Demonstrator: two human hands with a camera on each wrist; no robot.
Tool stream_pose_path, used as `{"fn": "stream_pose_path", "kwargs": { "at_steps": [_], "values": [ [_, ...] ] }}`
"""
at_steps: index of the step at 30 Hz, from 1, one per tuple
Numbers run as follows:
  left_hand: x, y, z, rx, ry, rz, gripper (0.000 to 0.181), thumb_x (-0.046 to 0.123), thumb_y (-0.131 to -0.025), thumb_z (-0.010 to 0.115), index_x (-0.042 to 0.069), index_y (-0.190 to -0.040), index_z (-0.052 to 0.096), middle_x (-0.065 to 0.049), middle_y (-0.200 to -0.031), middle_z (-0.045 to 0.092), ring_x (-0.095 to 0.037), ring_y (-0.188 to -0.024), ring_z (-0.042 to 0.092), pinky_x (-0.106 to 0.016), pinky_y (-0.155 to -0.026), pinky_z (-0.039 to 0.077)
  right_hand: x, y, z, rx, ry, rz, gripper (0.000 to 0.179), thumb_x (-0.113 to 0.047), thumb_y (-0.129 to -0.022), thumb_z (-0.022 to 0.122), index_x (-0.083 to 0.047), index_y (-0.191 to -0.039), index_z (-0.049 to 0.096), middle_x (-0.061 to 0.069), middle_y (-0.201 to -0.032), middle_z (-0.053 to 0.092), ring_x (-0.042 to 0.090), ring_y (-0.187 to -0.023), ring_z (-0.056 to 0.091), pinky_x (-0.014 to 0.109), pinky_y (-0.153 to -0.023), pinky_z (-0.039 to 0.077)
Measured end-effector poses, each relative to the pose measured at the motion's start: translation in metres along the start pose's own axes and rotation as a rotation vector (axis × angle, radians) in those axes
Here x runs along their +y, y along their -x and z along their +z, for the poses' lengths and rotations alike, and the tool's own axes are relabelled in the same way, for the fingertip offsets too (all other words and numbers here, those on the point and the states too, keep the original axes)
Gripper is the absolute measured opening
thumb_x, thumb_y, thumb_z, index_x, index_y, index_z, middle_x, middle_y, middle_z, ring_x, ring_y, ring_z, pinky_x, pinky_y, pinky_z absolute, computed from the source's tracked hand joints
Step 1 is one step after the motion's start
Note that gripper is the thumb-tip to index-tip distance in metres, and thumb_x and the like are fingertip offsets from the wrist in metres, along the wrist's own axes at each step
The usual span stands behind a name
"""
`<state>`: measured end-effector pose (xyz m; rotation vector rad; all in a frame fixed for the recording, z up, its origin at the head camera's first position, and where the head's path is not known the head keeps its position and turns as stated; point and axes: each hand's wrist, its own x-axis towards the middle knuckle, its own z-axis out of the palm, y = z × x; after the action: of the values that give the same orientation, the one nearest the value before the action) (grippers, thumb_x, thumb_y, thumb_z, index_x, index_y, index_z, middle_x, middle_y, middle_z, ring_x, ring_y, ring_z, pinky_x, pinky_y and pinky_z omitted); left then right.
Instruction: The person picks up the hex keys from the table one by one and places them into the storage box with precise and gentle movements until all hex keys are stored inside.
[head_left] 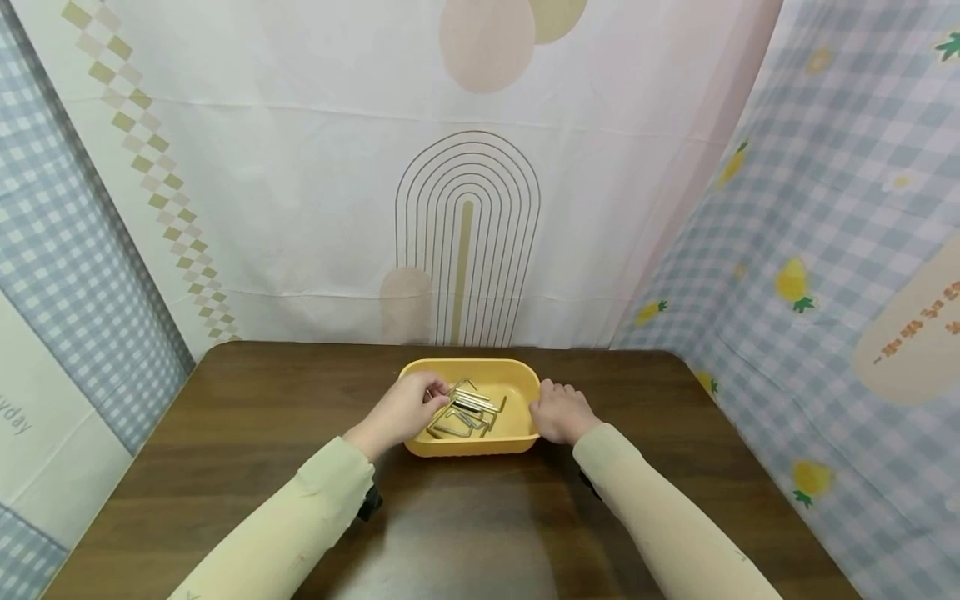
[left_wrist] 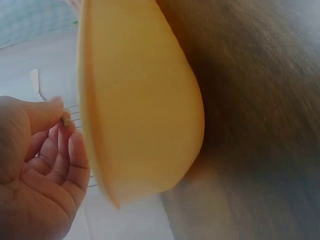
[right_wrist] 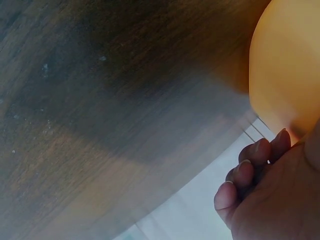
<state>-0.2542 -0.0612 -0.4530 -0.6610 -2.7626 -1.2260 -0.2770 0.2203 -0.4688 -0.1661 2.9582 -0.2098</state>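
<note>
A yellow plastic tray point(head_left: 468, 448) with rounded corners holds several bent metal rods point(head_left: 468, 410), some gold-coloured and some silver, lying jumbled together. My left hand point(head_left: 408, 406) reaches over the tray's left rim. In the left wrist view, the thumb and fingers of the left hand point(left_wrist: 47, 160) pinch a small bent metal rod point(left_wrist: 66, 121), mostly hidden by the fingertips. At the opposite end, my right hand point(head_left: 562, 412) grips the tray's right rim. Curled fingers of the right hand point(right_wrist: 270, 185) lie against the tray wall point(right_wrist: 287, 65) in the right wrist view; the thumb is hidden there.
The tray stands on a dark brown wooden table point(head_left: 300, 375), toward its back edge. Behind it hangs a white patterned cloth point(head_left: 315, 208), and blue checked cloth point(head_left: 787, 208) closes off the right side.
</note>
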Motion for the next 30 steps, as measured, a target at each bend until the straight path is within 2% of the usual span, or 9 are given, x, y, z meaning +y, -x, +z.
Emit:
{"fn": "stream_pose_path", "kwargs": {
  "at_steps": [7,14,18,24,30],
  "values": [
    [-0.007,-0.009,0.014,-0.023,-0.086,-0.018,0.004,0.009,-0.089,0.067,0.006,-0.089,0.065,0.003,-0.079,0.06,-0.01,-0.072,0.055,-0.029,-0.067,0.048,0.0,0.002,0.0,-0.007,-0.003,0.009,0.039,-0.029,-0.1,0.039,0.003,-0.122,0.046,0.016,-0.11,0.054,0.032,-0.1,0.048,0.049,-0.094,0.035],
    [-0.009,-0.016,0.018,-0.073,-0.146,-0.069,0.004,0.01,-0.09,0.067,0.007,-0.089,0.064,0.002,-0.079,0.059,-0.011,-0.071,0.054,-0.029,-0.067,0.047,-0.002,0.002,-0.002,-0.006,-0.003,-0.004,0.038,-0.029,-0.1,0.041,0.002,-0.121,0.047,0.016,-0.11,0.054,0.032,-0.101,0.048,0.049,-0.094,0.035],
    [-0.009,-0.02,0.021,-0.092,-0.2,-0.066,0.005,0.011,-0.091,0.067,0.01,-0.086,0.065,0.003,-0.08,0.06,-0.011,-0.071,0.053,-0.031,-0.07,0.047,-0.002,0.002,-0.004,0.002,-0.004,-0.005,0.038,-0.029,-0.099,0.041,0.001,-0.12,0.047,0.015,-0.109,0.054,0.032,-0.101,0.048,0.049,-0.093,0.035],
    [-0.009,-0.023,0.025,-0.137,-0.272,-0.046,0.015,0.008,-0.09,0.064,0.013,-0.075,0.062,0.004,-0.072,0.056,-0.012,-0.065,0.049,-0.031,-0.064,0.043,-0.003,0.002,-0.003,-0.003,-0.001,0.001,0.038,-0.03,-0.1,0.04,0.001,-0.121,0.046,0.015,-0.111,0.053,0.032,-0.103,0.048,0.048,-0.094,0.035],
    [-0.012,-0.021,0.029,-0.186,-0.34,-0.049,0.014,0.013,-0.089,0.068,0.017,-0.076,0.062,0.008,-0.076,0.057,-0.011,-0.066,0.05,-0.03,-0.064,0.043,-0.002,0.001,-0.002,-0.001,-0.001,0.004,0.037,-0.03,-0.1,0.039,0.0,-0.119,0.047,0.014,-0.108,0.053,0.031,-0.1,0.048,0.048,-0.094,0.035]
  ]
}}
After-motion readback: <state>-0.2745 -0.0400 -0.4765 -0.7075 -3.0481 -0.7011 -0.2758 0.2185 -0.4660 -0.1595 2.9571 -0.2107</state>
